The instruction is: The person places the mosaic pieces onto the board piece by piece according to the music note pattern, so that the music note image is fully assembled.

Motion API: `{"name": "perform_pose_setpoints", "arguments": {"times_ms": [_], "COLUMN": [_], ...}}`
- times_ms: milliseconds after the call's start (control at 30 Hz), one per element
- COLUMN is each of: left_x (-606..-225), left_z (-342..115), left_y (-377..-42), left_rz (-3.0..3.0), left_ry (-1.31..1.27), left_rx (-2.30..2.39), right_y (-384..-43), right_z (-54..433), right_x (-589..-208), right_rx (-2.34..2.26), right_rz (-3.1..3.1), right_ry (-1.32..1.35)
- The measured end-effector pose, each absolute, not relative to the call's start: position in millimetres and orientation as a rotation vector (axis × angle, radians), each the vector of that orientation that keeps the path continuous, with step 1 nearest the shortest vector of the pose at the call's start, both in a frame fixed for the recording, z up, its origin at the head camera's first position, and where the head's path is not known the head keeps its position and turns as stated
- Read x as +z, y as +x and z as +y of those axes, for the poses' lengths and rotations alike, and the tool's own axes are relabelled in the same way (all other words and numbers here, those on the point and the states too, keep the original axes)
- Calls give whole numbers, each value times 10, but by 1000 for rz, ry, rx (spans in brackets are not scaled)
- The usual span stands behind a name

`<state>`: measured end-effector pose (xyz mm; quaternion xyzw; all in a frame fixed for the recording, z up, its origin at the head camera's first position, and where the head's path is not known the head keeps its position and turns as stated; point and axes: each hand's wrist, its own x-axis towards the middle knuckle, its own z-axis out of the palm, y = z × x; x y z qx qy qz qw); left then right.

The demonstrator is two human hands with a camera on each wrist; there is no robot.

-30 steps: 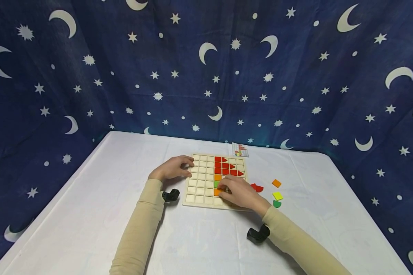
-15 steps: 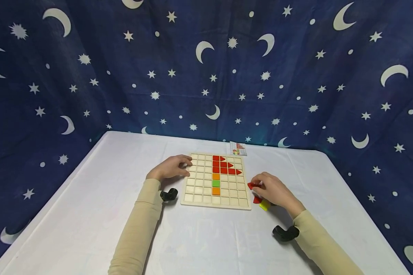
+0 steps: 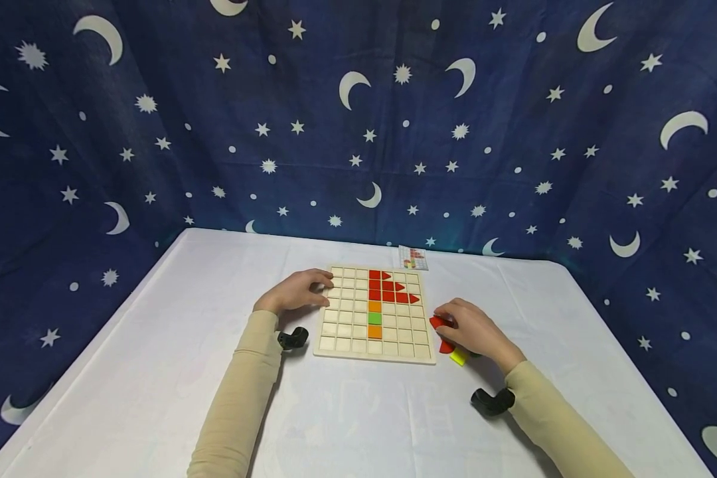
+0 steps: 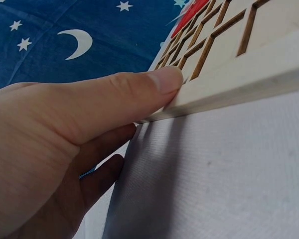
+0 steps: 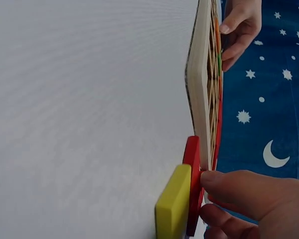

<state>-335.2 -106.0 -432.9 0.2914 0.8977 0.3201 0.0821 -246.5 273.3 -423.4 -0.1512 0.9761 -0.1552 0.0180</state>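
Note:
The left hand rests on the left edge of a square wooden grid board. In the left wrist view its thumb lies straight over the pale rim. Red squares and red pointed tiles fill part of the upper grid, with orange, green and orange tiles in a column below. Beside the board's right edge, the right hand pinches a red tile between thumb and index finger. Another red tile and a yellow tile stand out close to the thumb. Tiles under the palm are mostly hidden.
A small printed pattern card lies behind the board. White cloth covers the table, and a dark blue curtain with moons and stars encloses it. Black wrist cameras hang at both sleeves.
The right hand has left the grid for the loose tiles on the right, uncovering the lower orange tile. The yellow tile now lies nearer the board. The left hand stays put.

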Motion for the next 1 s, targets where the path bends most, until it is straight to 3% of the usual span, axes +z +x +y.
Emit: {"name": "perform_pose_setpoints", "arguments": {"times_ms": [300, 1000], "left_x": [-4354, -4337], "left_z": [-1061, -1061], "left_y": [-3369, -3371], "left_rz": [2672, 2678], "left_ry": [880, 884], "left_rx": [959, 932], "right_y": [-2519, -2562], "right_z": [2726, 2774], "right_x": [-4245, -4249], "right_rx": [-459, -529], "right_rz": [3020, 2969], "right_ry": [-406, -536]}}
